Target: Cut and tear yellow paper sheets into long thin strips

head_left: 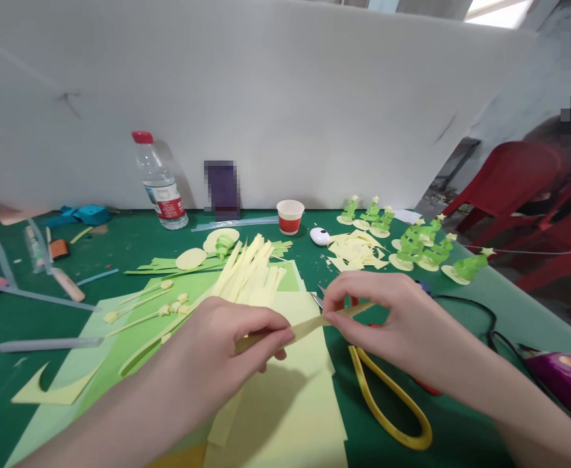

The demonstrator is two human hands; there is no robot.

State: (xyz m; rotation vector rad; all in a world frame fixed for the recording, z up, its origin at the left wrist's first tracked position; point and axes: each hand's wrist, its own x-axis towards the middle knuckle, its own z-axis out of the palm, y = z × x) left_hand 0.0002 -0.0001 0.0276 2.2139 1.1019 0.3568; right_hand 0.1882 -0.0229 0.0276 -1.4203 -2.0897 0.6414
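A narrow pale yellow paper strip [309,327] is stretched between both hands above the table. My left hand [227,344] pinches its left end with thumb and fingers. My right hand [387,312] pinches its right end near the fingertips. Below them lie sheets of yellow paper [290,403] and light green paper [134,338], and a fan of cut yellow strips [251,273]. Yellow-handled scissors [387,403] rest on the green table just under my right hand.
Small green paper trees [417,244] stand at the right rear beside yellow scraps [356,250]. A water bottle [159,182], a red paper cup [290,216] and a purple glue gun [563,377] with its cord sit around. A red chair [510,175] stands past the table's right edge.
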